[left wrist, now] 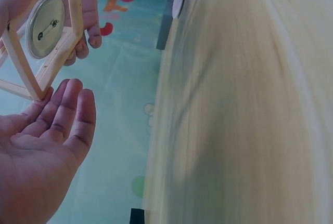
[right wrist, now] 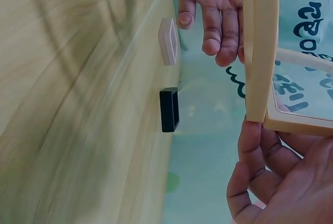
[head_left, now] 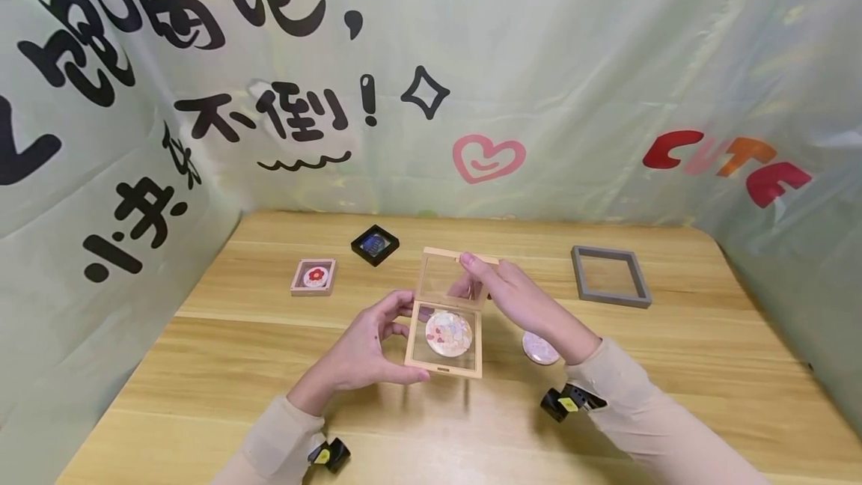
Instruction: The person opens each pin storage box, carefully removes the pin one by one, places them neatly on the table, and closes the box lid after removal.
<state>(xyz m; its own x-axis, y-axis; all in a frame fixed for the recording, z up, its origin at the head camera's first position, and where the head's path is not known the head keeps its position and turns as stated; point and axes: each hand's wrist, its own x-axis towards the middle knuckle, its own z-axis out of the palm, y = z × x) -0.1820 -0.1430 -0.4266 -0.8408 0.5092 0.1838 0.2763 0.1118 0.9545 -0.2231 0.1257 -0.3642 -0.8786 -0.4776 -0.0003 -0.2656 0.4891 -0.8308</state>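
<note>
A light orange display case [head_left: 480, 350], hinged like a book, is held above the table with its clear-windowed lid [head_left: 434, 253] raised. A round pin badge [head_left: 449, 334] with a pastel picture sits in its lower half; the pin on its back shows in the left wrist view. My left hand [head_left: 360, 346] grips the lower half by its left side, thumb at the front corner and fingers beneath. My right hand [head_left: 521, 298] holds the lid by its right side, thumb on top, some fingers seen through the window. Another round badge [head_left: 541, 350], pale purple, lies below my right wrist.
On the wooden table [head_left: 236, 365] stand a pink case [head_left: 313, 292] with a red-flower badge, a small black case [head_left: 376, 258] with something blue inside, and a grey square frame [head_left: 613, 299] at the right. Printed cloth [head_left: 586, 81] walls the back and sides.
</note>
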